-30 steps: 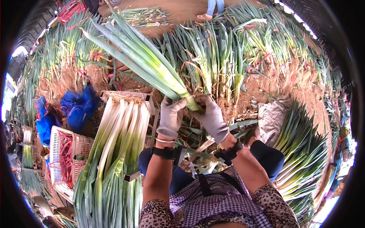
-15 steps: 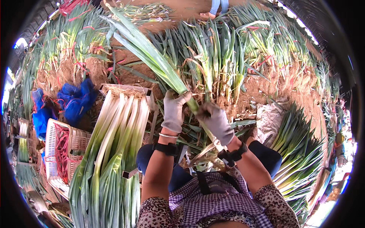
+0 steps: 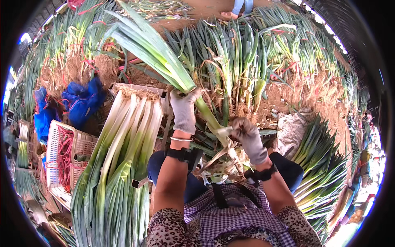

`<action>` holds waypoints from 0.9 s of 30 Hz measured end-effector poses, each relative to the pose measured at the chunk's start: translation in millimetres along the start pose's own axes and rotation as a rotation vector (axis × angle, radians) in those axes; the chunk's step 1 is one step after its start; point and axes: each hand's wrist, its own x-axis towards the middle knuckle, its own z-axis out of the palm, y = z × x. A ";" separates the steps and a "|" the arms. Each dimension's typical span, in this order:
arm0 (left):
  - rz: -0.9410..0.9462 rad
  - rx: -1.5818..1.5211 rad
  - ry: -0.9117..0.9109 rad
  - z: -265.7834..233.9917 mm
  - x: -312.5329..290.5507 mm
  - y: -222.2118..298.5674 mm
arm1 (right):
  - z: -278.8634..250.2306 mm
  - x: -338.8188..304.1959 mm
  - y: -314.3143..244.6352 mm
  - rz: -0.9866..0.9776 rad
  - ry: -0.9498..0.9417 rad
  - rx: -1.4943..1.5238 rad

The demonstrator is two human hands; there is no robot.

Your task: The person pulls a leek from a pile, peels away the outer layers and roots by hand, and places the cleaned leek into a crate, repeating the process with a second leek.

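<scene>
My left hand [image 3: 184, 110], in a pale glove, is closed round a leek [image 3: 164, 61] at the base of its leaves. The leaves fan up to the far left, and the stalk slants down to the right. At the stalk's lower part, my gloved right hand [image 3: 249, 140] pinches a pale strip of outer leaf [image 3: 224, 131] drawn out sideways. Dry, peeled leaves [image 3: 234, 158] hang and lie below the stalk, over my lap. The leek's root end is hidden among them.
Trimmed leeks [image 3: 123, 164] lie on a metal-framed stand [image 3: 164, 96] at left, beside a white crate [image 3: 52, 164] with red ties [image 3: 65, 156] and blue bags [image 3: 84, 101]. More leeks [image 3: 230, 61] stand ahead; a pile [image 3: 319, 164] lies right. A person's legs [image 3: 242, 6] show far off.
My right hand has moved down and to the right, away from my left, drawing the outer leaf along the stalk. My left hand has shifted slightly up and left with the leek.
</scene>
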 end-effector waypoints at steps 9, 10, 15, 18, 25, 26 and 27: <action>0.024 -0.108 0.089 -17.5 15.1 0.8 | -76.1 -74.8 48.7 0.512 -0.128 -0.863; 0.027 -0.072 0.095 -10.4 16.1 5.6 | -115.0 -99.3 76.9 0.626 -0.123 -0.934; 0.049 -0.019 0.081 -18.9 12.5 1.3 | -26.4 -23.3 9.4 0.153 0.098 -0.565; 0.180 -0.007 0.113 3.0 -3.7 3.9 | 46.3 25.1 -17.5 -0.029 0.064 -0.884; -0.302 -0.411 -0.325 -8.9 -15.9 29.8 | 31.2 54.4 -7.1 0.025 0.080 -0.407; -0.399 -0.411 -0.385 -11.9 -11.2 28.4 | 31.1 53.7 -8.6 0.026 0.078 -0.408; -0.399 -0.413 -0.384 -12.2 -9.4 26.0 | 31.4 52.4 -11.0 -0.047 0.087 -0.474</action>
